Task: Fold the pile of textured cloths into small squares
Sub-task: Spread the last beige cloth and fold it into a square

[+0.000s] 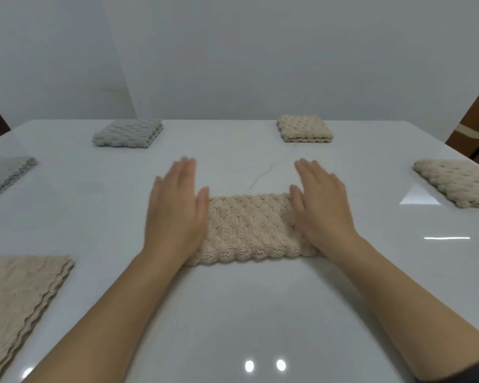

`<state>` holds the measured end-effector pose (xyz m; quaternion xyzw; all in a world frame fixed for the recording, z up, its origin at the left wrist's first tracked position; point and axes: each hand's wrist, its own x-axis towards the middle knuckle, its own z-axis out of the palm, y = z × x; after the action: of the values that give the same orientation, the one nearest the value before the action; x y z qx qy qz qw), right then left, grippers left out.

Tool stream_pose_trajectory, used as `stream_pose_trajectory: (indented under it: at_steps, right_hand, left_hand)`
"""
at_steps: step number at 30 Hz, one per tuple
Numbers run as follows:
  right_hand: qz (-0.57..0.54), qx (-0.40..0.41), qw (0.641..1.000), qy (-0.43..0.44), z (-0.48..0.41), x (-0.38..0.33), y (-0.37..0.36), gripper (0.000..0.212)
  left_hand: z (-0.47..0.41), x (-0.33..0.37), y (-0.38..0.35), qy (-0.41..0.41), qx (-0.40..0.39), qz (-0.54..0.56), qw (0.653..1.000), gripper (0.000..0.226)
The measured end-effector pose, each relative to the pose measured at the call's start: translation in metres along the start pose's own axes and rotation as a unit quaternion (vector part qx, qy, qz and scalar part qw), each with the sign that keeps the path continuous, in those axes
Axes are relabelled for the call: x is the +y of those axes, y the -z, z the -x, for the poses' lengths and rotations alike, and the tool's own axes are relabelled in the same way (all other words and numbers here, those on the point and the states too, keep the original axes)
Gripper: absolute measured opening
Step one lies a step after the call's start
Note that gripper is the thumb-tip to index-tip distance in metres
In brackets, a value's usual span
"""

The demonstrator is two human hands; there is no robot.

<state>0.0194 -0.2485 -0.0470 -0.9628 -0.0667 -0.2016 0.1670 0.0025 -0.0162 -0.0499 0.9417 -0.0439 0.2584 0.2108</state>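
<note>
A beige bobble-textured cloth [249,229] lies folded into a wide strip on the white table [238,313] in front of me. My left hand [174,208] lies flat on its left end, fingers straight and pointing away. My right hand [321,205] lies flat on its right end in the same way. Both ends of the cloth are hidden under my palms. A pile of unfolded beige cloths [20,302] sits at the near left edge.
Folded squares lie around the table: a grey one [129,133] at the back left, a beige one [304,129] at the back right. A grey stack [3,175] sits at the left edge, a beige cloth [459,181] at the right edge. A wall stands behind.
</note>
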Motion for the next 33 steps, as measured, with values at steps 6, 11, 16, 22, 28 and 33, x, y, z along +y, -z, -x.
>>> stream_pose_trajectory:
  at_steps: [6,11,16,22,28,33]
  right_hand:
    - [0.049,-0.268,0.960,0.070,0.022,-0.026,-0.020,0.061]
    - [0.061,-0.263,0.961,0.063,0.020,-0.026,-0.022,0.061]
    - [0.064,-0.275,0.957,0.066,0.023,-0.029,-0.020,0.061]
    - [0.063,-0.270,0.960,0.032,0.022,-0.018,-0.019,0.061]
    - [0.066,-0.257,0.964,0.034,0.021,-0.019,-0.023,0.061]
    - [0.072,-0.253,0.964,0.036,0.022,-0.018,-0.025,0.061]
  left_hand:
    - [0.017,0.017,-0.028,-0.055,-0.246,-0.097,0.963,0.063]
    - [0.017,0.014,-0.032,-0.038,-0.270,-0.120,0.955,0.061]
    - [0.018,0.014,-0.032,-0.036,-0.270,-0.119,0.955,0.062]
    - [0.011,0.009,-0.030,-0.048,-0.279,-0.109,0.953,0.062]
    - [0.007,0.010,-0.024,-0.046,-0.304,-0.114,0.945,0.061]
    - [0.001,0.040,-0.030,-0.061,-0.264,-0.102,0.957,0.060]
